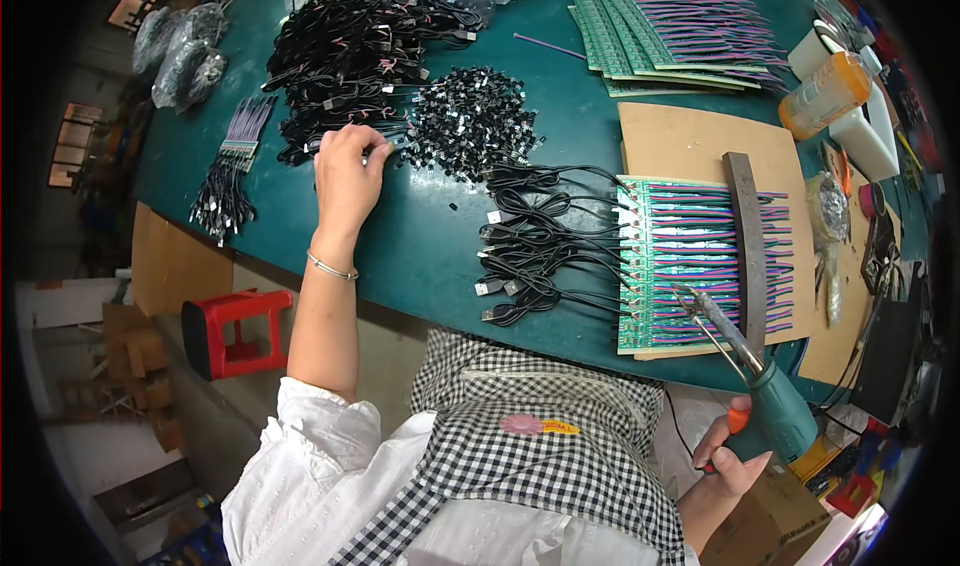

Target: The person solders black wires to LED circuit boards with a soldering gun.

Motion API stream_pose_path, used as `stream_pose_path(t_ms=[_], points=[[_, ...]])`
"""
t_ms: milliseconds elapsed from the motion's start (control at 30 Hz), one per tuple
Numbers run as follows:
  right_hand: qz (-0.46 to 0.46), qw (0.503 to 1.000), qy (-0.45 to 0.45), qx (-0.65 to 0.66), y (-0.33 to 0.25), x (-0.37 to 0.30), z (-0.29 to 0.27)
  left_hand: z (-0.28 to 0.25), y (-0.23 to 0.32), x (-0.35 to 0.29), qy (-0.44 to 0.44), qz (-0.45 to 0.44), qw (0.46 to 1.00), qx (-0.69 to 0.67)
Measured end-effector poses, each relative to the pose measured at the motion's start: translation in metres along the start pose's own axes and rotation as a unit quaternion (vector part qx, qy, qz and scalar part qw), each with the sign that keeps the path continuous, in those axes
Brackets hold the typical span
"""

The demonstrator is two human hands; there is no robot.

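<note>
My left hand point(348, 174) reaches to the near edge of a heap of black USB cables point(350, 51), beside a pile of small black connector pieces point(475, 121). Its thumb and fingers are pinched together; what lies between them is too small to make out. My right hand point(735, 461) grips a green-bodied soldering gun point(783, 416) near the table's front edge. The gun's metal tip points over a panel of green circuit boards point(635, 266) with rows of coloured wires. Several coiled black USB cables point(530, 236) run to the panel's left edge. A dark metal bar point(745, 251) lies across the wires.
The panel rests on brown cardboard point(715, 136). Behind it are stacked wired board panels point(650, 41). A bottle with orange liquid point(825, 96) and a white container point(868, 131) stand at right. A finished-looking cable bundle point(235, 166) lies left. A red stool point(240, 331) stands below.
</note>
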State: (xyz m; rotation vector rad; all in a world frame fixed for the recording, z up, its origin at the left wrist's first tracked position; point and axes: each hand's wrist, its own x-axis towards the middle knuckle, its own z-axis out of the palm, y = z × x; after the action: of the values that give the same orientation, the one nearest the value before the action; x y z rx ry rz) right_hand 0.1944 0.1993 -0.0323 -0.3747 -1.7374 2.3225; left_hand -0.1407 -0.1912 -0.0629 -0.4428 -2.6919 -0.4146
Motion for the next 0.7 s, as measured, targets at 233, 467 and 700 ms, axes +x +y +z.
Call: stream_pose_path(t_ms=[233,467,700], points=[[0.009,1.000,0.006,0.022,-0.001,0.001,0.008,-0.008,0.007,0.002,-0.028,0.009,1.000,-0.002],[0.005,0.999,0.012,0.049,0.001,0.003,0.010,-0.039,0.049,-0.006,0.021,-0.079,0.982,-0.171],[-0.002,0.997,0.071,0.018,0.006,0.025,0.040,-0.065,0.165,-0.037,-0.157,-0.013,0.893,-0.421]])
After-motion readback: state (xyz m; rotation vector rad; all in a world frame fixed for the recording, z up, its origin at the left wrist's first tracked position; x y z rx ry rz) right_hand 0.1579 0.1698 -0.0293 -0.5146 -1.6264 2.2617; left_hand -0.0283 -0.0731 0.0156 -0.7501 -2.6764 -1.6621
